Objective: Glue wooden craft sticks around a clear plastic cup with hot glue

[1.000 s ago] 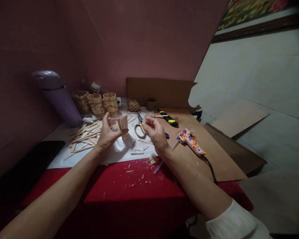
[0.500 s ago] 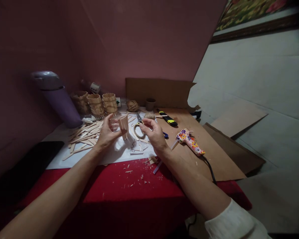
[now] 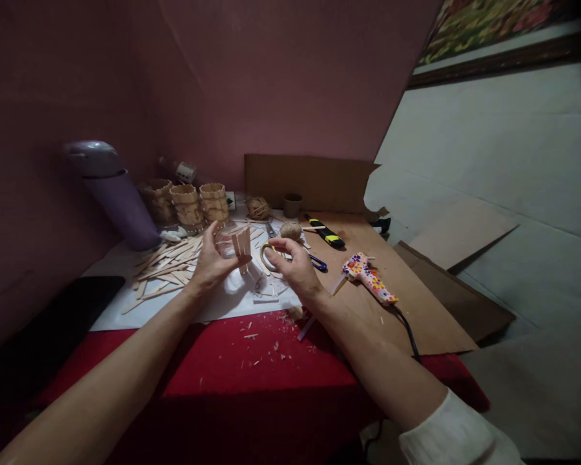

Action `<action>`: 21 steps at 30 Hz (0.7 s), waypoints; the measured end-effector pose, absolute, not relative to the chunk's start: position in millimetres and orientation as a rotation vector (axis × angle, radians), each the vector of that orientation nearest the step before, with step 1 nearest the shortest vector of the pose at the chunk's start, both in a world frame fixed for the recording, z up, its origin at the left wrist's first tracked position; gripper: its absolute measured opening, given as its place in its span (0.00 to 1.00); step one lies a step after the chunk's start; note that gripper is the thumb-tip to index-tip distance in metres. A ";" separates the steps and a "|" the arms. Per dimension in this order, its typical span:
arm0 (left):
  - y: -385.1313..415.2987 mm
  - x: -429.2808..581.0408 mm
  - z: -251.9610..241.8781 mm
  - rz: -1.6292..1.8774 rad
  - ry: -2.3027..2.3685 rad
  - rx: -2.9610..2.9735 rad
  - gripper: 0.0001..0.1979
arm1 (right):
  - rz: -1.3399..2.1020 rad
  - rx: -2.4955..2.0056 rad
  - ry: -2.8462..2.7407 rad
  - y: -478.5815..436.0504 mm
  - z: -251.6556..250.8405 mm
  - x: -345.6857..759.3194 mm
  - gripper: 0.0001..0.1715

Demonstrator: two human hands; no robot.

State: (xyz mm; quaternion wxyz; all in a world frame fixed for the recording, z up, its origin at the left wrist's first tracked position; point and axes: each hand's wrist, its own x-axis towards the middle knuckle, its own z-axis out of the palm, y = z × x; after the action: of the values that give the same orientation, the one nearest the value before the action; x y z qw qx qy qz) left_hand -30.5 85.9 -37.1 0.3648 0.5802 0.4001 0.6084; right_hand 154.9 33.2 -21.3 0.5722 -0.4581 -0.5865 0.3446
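Observation:
My left hand (image 3: pixel 212 263) is wrapped round a clear plastic cup (image 3: pixel 223 243), tilted above the white paper. Wooden craft sticks (image 3: pixel 242 243) stand side by side along the cup's right side, the thumb beside their lower part. My right hand (image 3: pixel 293 263) is a little to the right of the cup, its thumb and fingertips drawn together. Whatever they pinch, if anything, I cannot make out. Just behind these fingertips shows a gold ring handle of the scissors (image 3: pixel 265 258); the hand hides part of them. A blue handle (image 3: pixel 318 263) pokes out beyond the right hand.
Loose craft sticks (image 3: pixel 169 271) are heaped at left. Several stick-covered cups (image 3: pixel 214 203) stand behind, by a purple bottle (image 3: pixel 121 206). Twine balls (image 3: pixel 290 230), a small brown pot (image 3: pixel 292 205), a yellow-black cutter (image 3: pixel 326 232) and a flowered glue gun (image 3: pixel 370 276) with cord are further right.
My right hand has shifted slightly left and down, now covering more of the scissors and uncovering more of the blue handle. My left hand keeps its hold on the cup.

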 end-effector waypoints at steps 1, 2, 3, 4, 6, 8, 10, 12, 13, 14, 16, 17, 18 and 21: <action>86.5 -30.1 -37.7 1.557 1.047 1.509 0.53 | 0.800 -1.080 -1.393 32.5 -21.5 154.0 0.25; 86.8 -29.7 -37.8 1.541 1.071 1.524 0.54 | 0.790 -1.083 -1.412 31.9 -21.7 153.2 0.26; 86.6 -29.3 -37.5 1.522 1.094 1.531 0.53 | 0.777 -1.082 -1.433 31.3 -21.8 152.6 0.26; 85.9 -28.9 -36.5 1.511 1.106 1.525 0.53 | 0.761 -1.075 -1.455 30.9 -21.7 152.1 0.25; 82.7 -27.7 -32.5 1.518 1.091 1.472 0.52 | 0.721 -1.053 -1.483 29.9 -21.1 151.8 0.22; 76.7 -26.1 -25.7 1.551 1.022 1.370 0.49 | 0.683 -1.037 -1.483 28.4 -19.8 152.0 0.18; 68.2 -24.1 -16.9 1.555 0.941 1.225 0.42 | 0.661 -1.027 -1.483 25.8 -17.8 152.2 0.16; 59.0 -22.0 -8.1 1.470 0.855 1.086 0.35 | 0.630 -1.008 -1.508 22.0 -15.5 151.9 0.17; 54.7 -20.9 -4.4 1.412 0.811 1.052 0.33 | 0.604 -0.993 -1.531 19.7 -14.3 151.5 0.18; 51.1 -19.7 -1.2 1.369 0.771 1.018 0.30 | 0.572 -0.976 -1.555 17.2 -13.1 150.9 0.19; 45.5 -17.1 3.5 1.349 0.688 0.954 0.27 | 0.498 -0.942 -1.605 12.0 -11.0 149.4 0.21; 43.3 -15.8 5.2 1.340 0.660 0.935 0.26 | 0.468 -0.928 -1.626 9.7 -10.2 148.5 0.22; 41.4 -14.4 6.7 1.335 0.640 0.923 0.26 | 0.444 -0.917 -1.643 7.7 -9.7 147.6 0.23; 36.0 -11.0 10.7 1.306 0.603 0.899 0.29 | 0.418 -0.912 -1.661 3.7 -9.4 145.1 0.24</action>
State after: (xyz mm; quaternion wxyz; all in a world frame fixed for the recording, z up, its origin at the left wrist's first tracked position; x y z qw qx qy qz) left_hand -11.0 36.0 10.7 0.6614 0.3975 0.2665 0.5776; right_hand 145.1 3.7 -9.4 0.5649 -0.3879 -0.7063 0.1778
